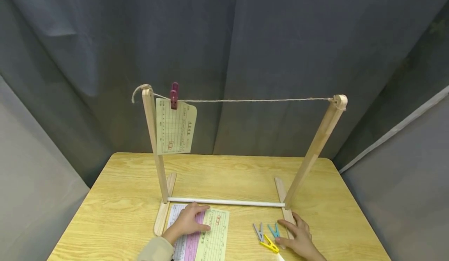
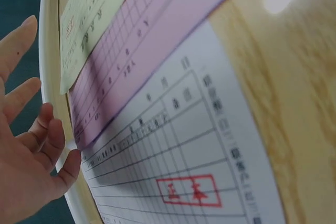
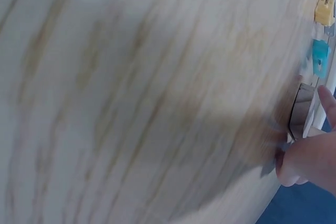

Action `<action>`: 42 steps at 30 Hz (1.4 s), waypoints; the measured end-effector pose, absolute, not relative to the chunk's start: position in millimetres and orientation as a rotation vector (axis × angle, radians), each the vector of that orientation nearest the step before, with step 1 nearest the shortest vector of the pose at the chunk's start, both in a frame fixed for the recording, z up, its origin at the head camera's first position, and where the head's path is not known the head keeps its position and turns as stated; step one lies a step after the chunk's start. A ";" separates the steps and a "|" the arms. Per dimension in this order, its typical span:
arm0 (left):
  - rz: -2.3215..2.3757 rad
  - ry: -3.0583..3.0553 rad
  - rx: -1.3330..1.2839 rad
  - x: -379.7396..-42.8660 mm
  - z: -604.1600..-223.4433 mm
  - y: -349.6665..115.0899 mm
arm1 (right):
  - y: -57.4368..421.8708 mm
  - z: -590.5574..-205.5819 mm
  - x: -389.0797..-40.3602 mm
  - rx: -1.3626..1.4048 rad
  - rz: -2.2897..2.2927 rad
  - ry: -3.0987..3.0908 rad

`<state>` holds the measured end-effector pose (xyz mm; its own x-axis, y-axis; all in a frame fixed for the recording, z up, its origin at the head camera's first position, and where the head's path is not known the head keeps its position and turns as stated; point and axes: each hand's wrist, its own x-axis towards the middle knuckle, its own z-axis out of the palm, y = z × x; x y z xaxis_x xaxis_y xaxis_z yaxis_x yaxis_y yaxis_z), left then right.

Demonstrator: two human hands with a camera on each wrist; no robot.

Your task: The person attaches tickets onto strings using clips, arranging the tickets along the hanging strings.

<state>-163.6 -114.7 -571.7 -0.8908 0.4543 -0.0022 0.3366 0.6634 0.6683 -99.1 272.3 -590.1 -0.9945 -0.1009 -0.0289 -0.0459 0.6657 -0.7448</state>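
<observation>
Head view, left hand: The left hand point(image 1: 191, 220), bottom centre, is spread with the thumb apart, gripping nothing, over the pink slip point(image 1: 192, 247) and green slip point(image 1: 216, 237); firm contact cannot be told.
Head view, right hand: The right hand point(image 1: 301, 235), lower right, is loosely parted beside the blue peg point(image 1: 274, 230); no clear hold shows.
Pegs: The grey peg point(image 1: 258, 233) and yellow peg point(image 1: 269, 245) lie close by; a hasty pinch could scatter them, because all three crowd together.
Hanging slip: The hanging slip point(image 1: 177, 130), upper left, hangs from the string point(image 1: 245, 100) by one red peg point(image 1: 174, 95); a knock might swing or loosen it, as one clip alone holds it.
Head view, writing: Printed rows and red stamped boxes on the hanging and green slips, too small to read.
Left wrist view, slips: Green overlaps pink, pink overlaps the white slip point(image 2: 173, 150); lifting one could drag another. The hand, at the left edge, has bent fingers and an empty palm.
Left wrist view, writing: Red box, lower centre, around two blurred characters; no brand made out.
Right wrist view, wooden foot: The wooden foot point(image 3: 303, 109), right edge, is just beside the fingers; bumping it could shake the string.
Right wrist view, writing: None legible.
</observation>
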 end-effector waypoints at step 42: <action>0.716 2.846 0.621 -168.2 -586.2 -98.9 | 255.3 -587.0 -106.3 0.198 -1.168 2.812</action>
<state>-168.2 -98.9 -586.2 -0.9049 0.4242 -0.0355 0.3569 0.8014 0.4801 -106.3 255.3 -587.0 -0.9875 0.0852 -0.1325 0.1540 0.6991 -0.6983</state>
